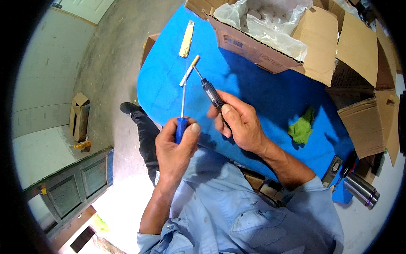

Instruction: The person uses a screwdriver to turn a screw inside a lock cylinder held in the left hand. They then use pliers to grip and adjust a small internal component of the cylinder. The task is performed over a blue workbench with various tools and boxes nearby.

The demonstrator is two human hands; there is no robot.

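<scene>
While only the head view is on hand, it shows the work plainly: the left hand is clenched around the blue handle of a screwdriver, whose thin pale shaft rises straight up toward a small white-and-tan stick held at its tip over the blue table. The right hand has its grip wrapped around the dark handle of a second screwdriver, whose short metal shaft slants up and left to meet the same stick near its tan end.

Both tools look stiff and light. The handles are the sensible places to take hold, as the thin shafts would give little purchase and seem likely to slide in the fingers. The little stick looks very light and probably brittle or easily bent, so I judge it wants gentle pressure; whether it is fixed on a tip or merely pinched between the two, I cannot tell.

Counting: two screwdrivers, one stick between them, and one flat cream-coloured strip lying apart on the table's far-left part. One crumpled green cloth lies on the right. One open cardboard box with a clear plastic liner stands at the far edge, with more cardboard beside it, and one steel cup stands off the near right corner.
</scene>
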